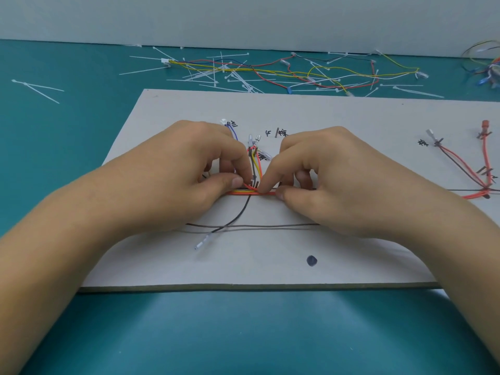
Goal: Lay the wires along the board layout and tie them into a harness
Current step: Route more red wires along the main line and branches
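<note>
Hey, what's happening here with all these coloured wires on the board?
A person is building a wire harness by hand. The left hand and right hand both pinch a bundle of red, yellow and black wires, holding it flat on the pale grey layout board. No tie shows on it between the hands. A thin black wire lies loose nearer the person. Behind the board, white plastic cable ties lie scattered on the teal table.

Bright, even overhead light, soft shadows (wide-angle bending and slight blur at edges).
</note>
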A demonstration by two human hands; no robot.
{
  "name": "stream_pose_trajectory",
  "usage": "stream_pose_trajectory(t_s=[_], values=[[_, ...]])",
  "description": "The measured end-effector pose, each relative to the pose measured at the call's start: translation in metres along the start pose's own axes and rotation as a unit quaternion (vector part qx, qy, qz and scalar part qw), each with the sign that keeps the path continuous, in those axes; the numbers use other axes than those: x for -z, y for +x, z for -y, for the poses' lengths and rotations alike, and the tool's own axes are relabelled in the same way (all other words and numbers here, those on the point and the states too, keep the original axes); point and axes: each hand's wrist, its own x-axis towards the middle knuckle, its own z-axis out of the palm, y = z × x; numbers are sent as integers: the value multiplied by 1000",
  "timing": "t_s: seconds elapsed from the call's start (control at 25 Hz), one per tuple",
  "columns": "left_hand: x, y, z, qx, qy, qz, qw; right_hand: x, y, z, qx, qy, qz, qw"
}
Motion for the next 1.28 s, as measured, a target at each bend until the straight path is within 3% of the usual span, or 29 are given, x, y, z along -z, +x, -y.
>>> stream_pose_trajectory(t_s=[0.32, 0.68, 0.92, 1.08, 1.28], values=[[-3, 3, -4, 42, 23, 8, 999, -2, 2, 2, -5, 13, -2, 1000], [-3, 14, 1, 97, -80, -6, 992, -4, 1, 2, -7, 12, -15, 1000], [-1, 14, 1, 105, -81, -23, 991, -1, 3, 0, -35, 9, -67, 997], [2, 12, -2, 71, -33, -10, 997, -5, 6, 0, -35, -53, -14, 998], [4, 13, -2, 52, 3, -12, 999, -7, 5, -3, -36, -30, -31, 998]])
